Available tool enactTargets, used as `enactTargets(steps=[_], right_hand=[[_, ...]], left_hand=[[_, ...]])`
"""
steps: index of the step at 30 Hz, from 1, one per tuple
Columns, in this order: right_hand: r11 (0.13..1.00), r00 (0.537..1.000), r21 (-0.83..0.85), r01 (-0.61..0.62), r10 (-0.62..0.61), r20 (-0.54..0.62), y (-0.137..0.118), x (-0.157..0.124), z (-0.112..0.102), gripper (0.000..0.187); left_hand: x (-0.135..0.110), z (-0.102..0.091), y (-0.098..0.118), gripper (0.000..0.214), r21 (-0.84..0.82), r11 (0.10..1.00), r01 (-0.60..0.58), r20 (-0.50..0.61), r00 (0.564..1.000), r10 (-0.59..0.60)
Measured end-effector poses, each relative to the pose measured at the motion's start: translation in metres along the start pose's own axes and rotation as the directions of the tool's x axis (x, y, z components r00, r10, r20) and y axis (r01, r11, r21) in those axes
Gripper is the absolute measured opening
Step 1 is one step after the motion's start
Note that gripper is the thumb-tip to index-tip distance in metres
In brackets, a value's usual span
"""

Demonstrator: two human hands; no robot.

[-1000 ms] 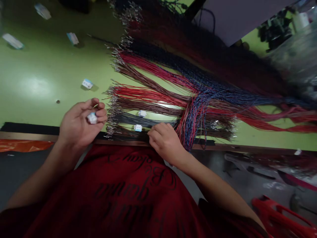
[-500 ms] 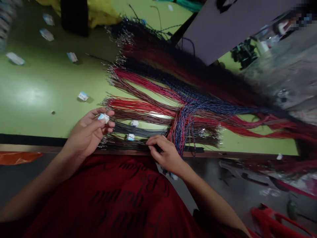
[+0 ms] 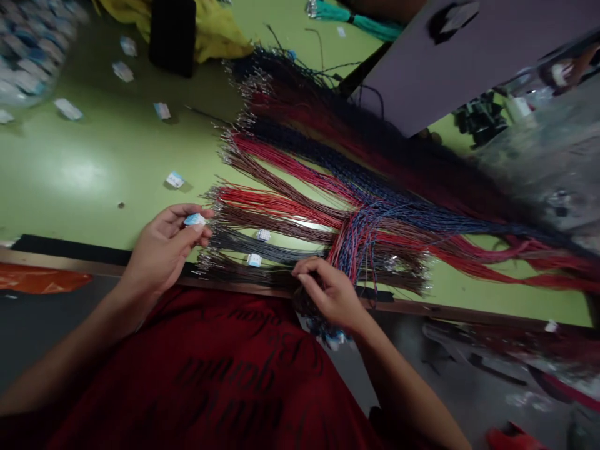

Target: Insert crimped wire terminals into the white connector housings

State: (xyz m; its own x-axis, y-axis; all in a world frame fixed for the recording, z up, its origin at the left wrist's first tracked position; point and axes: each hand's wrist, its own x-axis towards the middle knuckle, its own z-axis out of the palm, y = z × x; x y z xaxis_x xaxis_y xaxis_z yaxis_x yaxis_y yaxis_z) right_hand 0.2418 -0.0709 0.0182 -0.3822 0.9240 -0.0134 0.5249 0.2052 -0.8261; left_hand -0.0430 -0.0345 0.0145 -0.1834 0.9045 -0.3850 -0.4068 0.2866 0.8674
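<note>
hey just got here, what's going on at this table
A person is working with both hands at a green table spread with bundles of wires. The left hand holds a small white-and-blue connector near the wire ends. The right hand is at the near edge, by the dark wires; whether it grips one is hard to tell. Two white blocks sit among the wires between the hands.

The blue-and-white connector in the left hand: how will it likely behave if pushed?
The blue-and-white connector would probably slide or tip rather than roll, as it looks blocky. It is likely light, being small next to the left hand holding it. It seems stiff, showing no visible bend.
</note>
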Motion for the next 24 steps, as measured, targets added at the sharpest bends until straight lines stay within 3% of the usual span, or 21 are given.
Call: enactTargets(steps=[2,4,7,8,11,14,19,24], right_hand=[[0.991,1.000,0.132,-0.023,0.020,0.023,-0.016,0.001,-0.007,0.010],[0.976,0.992,0.212,0.039,-0.063,0.106,-0.036,0.006,-0.006,0.009],[0.935,0.933,0.335,0.119,-0.220,0.283,-0.063,0.020,0.008,0.008],[0.926,0.934,0.363,0.102,-0.215,0.286,-0.066,0.025,0.013,0.009],[0.929,0.995,0.369,-0.025,-0.014,0.102,-0.062,0.037,0.026,0.010],[0.946,0.985,0.307,-0.105,0.140,-0.097,-0.047,0.041,0.031,0.008],[0.981,0.977,0.162,-0.103,0.130,-0.167,-0.037,0.039,0.033,0.008],[0.990,0.969,0.085,-0.110,0.126,-0.214,-0.036,0.036,0.033,0.010]], left_hand=[[-0.004,0.004,-0.003,0.025,-0.012,1.000,0.010,0.036,0.999,-0.009],[-0.009,0.011,-0.007,0.028,-0.021,0.998,0.060,0.131,0.990,-0.057],[-0.016,0.022,-0.014,0.035,0.003,0.982,0.190,0.325,0.928,-0.181],[-0.017,0.024,-0.017,0.036,0.010,0.974,0.226,0.376,0.902,-0.213],[-0.018,0.025,-0.025,0.034,-0.009,0.961,0.276,0.452,0.858,-0.242],[-0.016,0.021,-0.029,0.027,-0.042,0.958,0.285,0.477,0.848,-0.231],[-0.013,0.017,-0.032,0.024,0.003,0.960,0.281,0.479,0.842,-0.248],[-0.013,0.019,-0.034,0.036,0.066,0.968,0.242,0.430,0.869,-0.246]])
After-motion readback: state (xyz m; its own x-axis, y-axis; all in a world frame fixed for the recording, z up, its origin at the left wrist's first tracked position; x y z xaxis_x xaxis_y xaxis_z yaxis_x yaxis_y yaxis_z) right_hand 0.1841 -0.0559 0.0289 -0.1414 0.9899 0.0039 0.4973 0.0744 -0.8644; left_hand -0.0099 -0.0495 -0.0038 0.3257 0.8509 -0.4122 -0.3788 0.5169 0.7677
